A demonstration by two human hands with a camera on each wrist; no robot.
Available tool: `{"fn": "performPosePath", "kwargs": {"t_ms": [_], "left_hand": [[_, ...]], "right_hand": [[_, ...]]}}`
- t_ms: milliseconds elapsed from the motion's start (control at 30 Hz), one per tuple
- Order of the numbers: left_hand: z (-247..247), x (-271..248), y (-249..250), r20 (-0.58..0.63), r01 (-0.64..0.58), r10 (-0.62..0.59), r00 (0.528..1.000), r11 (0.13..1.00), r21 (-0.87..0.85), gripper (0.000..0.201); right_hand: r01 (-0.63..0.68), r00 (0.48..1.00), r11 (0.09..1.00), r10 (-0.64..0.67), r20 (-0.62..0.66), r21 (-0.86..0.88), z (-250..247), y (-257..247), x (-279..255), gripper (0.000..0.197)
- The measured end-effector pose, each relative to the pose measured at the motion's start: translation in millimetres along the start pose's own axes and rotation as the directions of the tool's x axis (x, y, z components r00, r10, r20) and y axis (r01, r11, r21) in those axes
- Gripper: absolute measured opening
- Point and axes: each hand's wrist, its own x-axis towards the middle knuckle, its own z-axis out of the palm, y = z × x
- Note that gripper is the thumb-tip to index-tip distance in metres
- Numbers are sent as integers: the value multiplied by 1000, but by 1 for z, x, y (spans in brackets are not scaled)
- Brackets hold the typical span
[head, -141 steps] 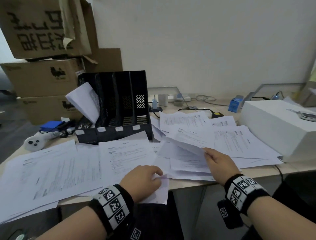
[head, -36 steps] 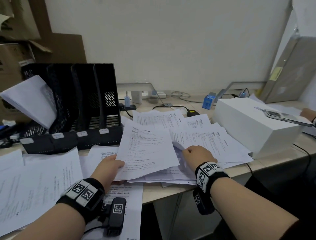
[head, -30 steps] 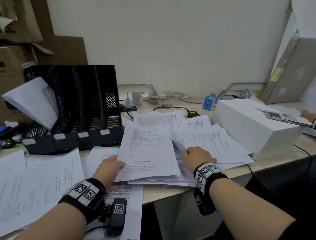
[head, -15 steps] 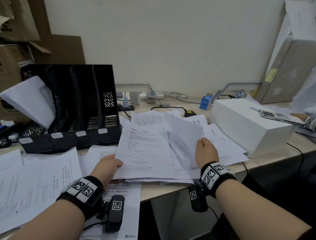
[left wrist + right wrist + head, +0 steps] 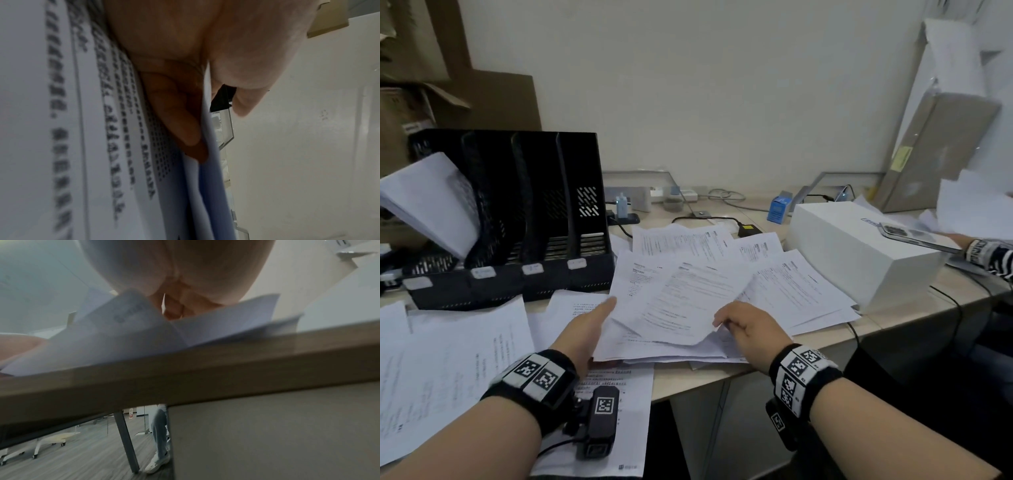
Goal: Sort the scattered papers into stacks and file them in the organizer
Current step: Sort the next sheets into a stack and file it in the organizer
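Observation:
A black organizer stands at the back left, with a sheaf of papers leaning out of its leftmost slot. My left hand grips the left edge of a gathered stack; the left wrist view shows its fingers under the sheets and the thumb on top. My right hand pinches the lower right corner of the top sheet, which lies askew on that stack; its curled fingers show in the right wrist view. More loose papers fan out to the right, and others cover the left.
A white box with a phone on it stands at the right, and another person's hand reaches in beside it. Cables, a charger and a small blue box lie along the wall. The table edge runs just below the stack.
The sheet my right hand held raised half a second ago now lies on the stack in my left hand. The right hand has come down and left with it.

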Motion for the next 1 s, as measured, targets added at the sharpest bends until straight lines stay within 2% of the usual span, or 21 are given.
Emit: {"fn": "performPosePath", "kwargs": {"t_ms": [100,167,233,300,367,400,467,533,600,700,800,867,900,1000], "left_hand": [[1,-2,0,49,-66,59,997,987,147,29],[2,-4,-1,46,-109,101,994,964,243,20],[3,-3,-1,26,-120,117,993,948,295,12],[3,-1,-2,9,-116,119,993,948,297,9],[2,1,-2,-11,-106,113,994,954,279,15],[2,2,-2,-21,-98,108,994,960,261,19],[2,3,-2,-35,-90,101,994,967,237,15],[3,3,-1,-56,-85,100,993,970,229,7],[3,3,-1,-75,-81,99,992,974,213,8],[2,1,-1,-76,-72,89,993,977,201,13],[2,-2,-1,-53,-85,97,994,977,194,25],[2,-3,-1,-48,-106,119,992,971,215,41],[2,-2,-2,-47,-110,123,991,971,210,51],[2,-4,-1,-44,-131,142,989,973,190,76]], "right_hand": [[-68,997,995,66,31,74,2,-6,0,34],[-100,994,994,98,44,42,1,-11,2,39],[-157,988,988,156,-8,-12,-3,-12,4,47],[-306,951,950,302,-67,-70,-6,-7,8,65],[-450,891,866,452,-46,-219,-9,0,11,87],[-484,863,820,505,-14,-307,-10,4,11,89],[-494,830,758,557,27,-426,-13,9,11,75],[-508,833,740,553,-31,-441,-16,13,13,47],[-540,834,737,534,-139,-406,-20,13,15,27],[-634,773,716,572,-274,-292,-29,15,17,28],[-679,664,733,635,-395,36,-36,20,20,29],[-606,629,758,641,-440,240,-38,18,22,26],[-555,646,777,627,-435,297,-36,16,23,26],[-415,780,849,517,-353,327,-29,1,22,35]]}}
